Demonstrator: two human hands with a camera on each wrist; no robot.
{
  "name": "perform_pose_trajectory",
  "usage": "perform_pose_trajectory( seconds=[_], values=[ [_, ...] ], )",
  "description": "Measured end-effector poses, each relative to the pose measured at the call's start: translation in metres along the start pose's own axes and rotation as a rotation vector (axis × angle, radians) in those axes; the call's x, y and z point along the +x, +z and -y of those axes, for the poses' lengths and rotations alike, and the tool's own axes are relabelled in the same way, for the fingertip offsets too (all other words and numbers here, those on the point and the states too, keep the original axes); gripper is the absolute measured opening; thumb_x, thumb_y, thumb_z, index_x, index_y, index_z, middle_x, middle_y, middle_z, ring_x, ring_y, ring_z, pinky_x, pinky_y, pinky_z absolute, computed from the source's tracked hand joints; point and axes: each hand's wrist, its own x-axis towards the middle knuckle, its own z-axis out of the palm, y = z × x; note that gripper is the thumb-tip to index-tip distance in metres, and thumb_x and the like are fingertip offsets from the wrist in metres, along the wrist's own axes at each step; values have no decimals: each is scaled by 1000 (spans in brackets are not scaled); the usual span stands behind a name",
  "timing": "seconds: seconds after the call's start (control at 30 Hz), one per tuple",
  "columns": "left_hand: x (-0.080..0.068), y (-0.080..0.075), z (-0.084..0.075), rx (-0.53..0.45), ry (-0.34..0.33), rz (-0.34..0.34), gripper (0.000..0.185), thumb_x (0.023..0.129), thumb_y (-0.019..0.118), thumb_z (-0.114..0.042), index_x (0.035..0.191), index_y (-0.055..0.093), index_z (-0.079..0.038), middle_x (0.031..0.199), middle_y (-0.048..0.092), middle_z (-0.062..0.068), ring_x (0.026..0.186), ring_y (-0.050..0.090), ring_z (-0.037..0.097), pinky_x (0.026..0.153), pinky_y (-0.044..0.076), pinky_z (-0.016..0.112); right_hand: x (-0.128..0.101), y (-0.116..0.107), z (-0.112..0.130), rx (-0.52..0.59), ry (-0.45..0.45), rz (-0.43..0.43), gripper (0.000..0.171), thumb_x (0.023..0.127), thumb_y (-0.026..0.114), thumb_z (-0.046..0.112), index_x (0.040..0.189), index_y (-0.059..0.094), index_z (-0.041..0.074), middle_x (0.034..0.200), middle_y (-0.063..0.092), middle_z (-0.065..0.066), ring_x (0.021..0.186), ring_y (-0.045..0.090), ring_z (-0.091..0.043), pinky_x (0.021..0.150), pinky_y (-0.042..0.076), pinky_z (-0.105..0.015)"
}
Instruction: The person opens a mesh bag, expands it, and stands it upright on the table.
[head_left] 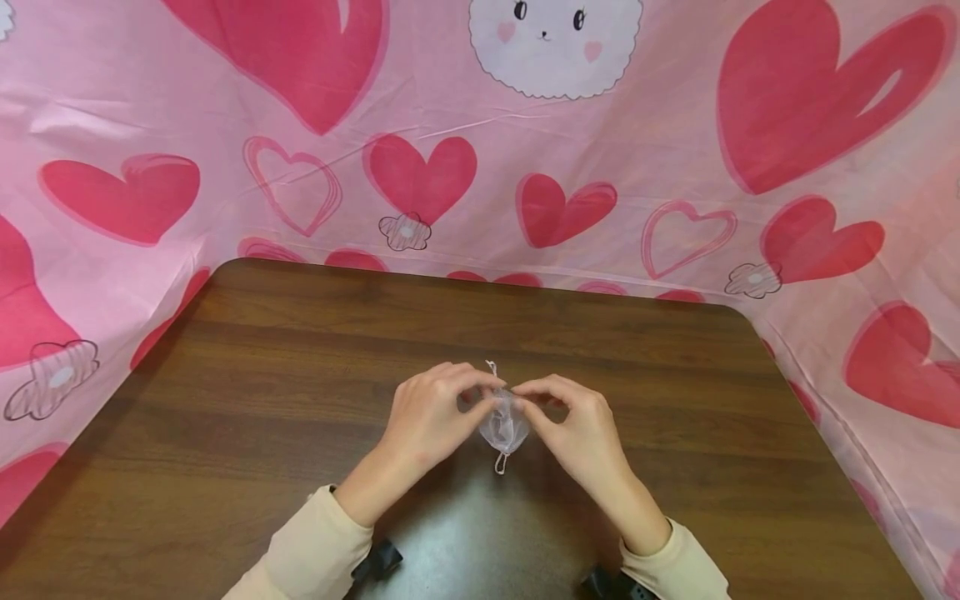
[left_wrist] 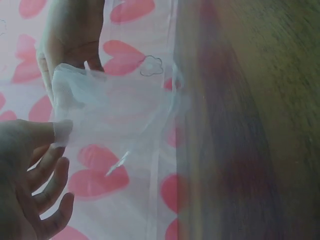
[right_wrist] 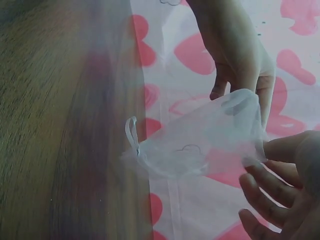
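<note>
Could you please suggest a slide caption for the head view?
Left hand and right hand pinch a sheer white drawstring pouch above a dark wooden table.

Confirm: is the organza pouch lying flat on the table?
No, both the left hand and right hand pinch the organza pouch above the table.

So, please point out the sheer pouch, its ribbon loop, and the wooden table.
sheer pouch (right_wrist: 200, 145): right wrist view, middle of its mesh body.
ribbon loop (right_wrist: 132, 132): right wrist view, the loop at the gathered end.
wooden table (head_left: 262, 392): head view, bare top left of the hands.
</note>
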Motion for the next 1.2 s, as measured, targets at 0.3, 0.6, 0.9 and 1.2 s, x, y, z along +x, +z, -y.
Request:
perform_pose_trajectory(
  seconds=[0.3, 0.6, 0.9, 1.2],
  values=[
    [1, -1, 1, -23, -65, -14, 16, 80, 85, -24, 93, 78, -31, 77, 59, -22, 69, 54, -1, 54, 41, 25, -1, 1, 0, -137, 57, 66, 10, 83, 82, 12, 92, 79, 16, 86, 72, 11, 83, 68, -12, 71, 53, -37],
    [-2, 3, 3, -3, -16, 1, 21, 77, 86, -20, 92, 76, -30, 77, 57, -20, 68, 55, 3, 55, 42, 26, -1, 1, 0, -124, -3, -16, 13, 76, 86, 6, 83, 78, 13, 80, 73, 5, 72, 65, -9, 62, 51, -32],
    [-4, 3, 1, 16, 42, 81, 17, 82, 80, -37, 96, 77, -28, 91, 59, -16, 80, 57, 5, 59, 47, 28, 3, -2, -2, -138, -5, 1, 11, 77, 86, 13, 82, 77, 16, 79, 71, 10, 70, 62, -6, 64, 51, -30],
    [-3, 0, -1, 73, 17, 70, 6, 86, 76, -29, 90, 80, -30, 86, 64, -19, 77, 60, 5, 59, 48, 30, 5, -3, 0, -85, 3, -10, 15, 76, 87, 10, 84, 77, 17, 79, 69, 14, 72, 62, -4, 67, 53, -33]
  ],
)
